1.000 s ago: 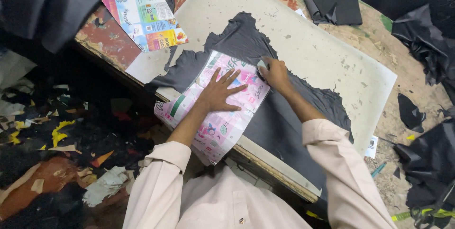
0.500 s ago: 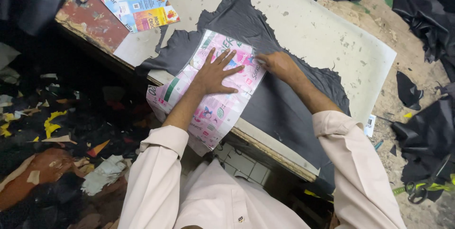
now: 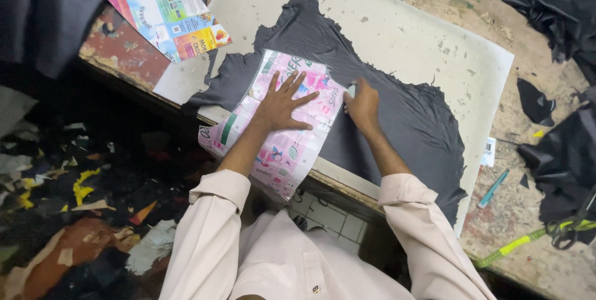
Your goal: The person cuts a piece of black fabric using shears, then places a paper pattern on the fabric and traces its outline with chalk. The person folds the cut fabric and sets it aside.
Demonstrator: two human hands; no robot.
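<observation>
I see the left hand [image 3: 282, 104] spread flat, fingers wide, pressing the pink printed pattern sheet [image 3: 273, 126] onto the dark leather piece [image 3: 397, 120] on the pale board [image 3: 434, 45]. The right hand [image 3: 363, 106] pinches a small pale marker [image 3: 351, 91] at the sheet's right edge.

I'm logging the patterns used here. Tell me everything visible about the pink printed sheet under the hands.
The pink printed sheet looks like thin glossy card cut to an irregular shape. It lies flat on the dark leather, its lower end overhanging the board's edge. The left hand presses it, fingers spread; the right hand rests at its right edge.
</observation>
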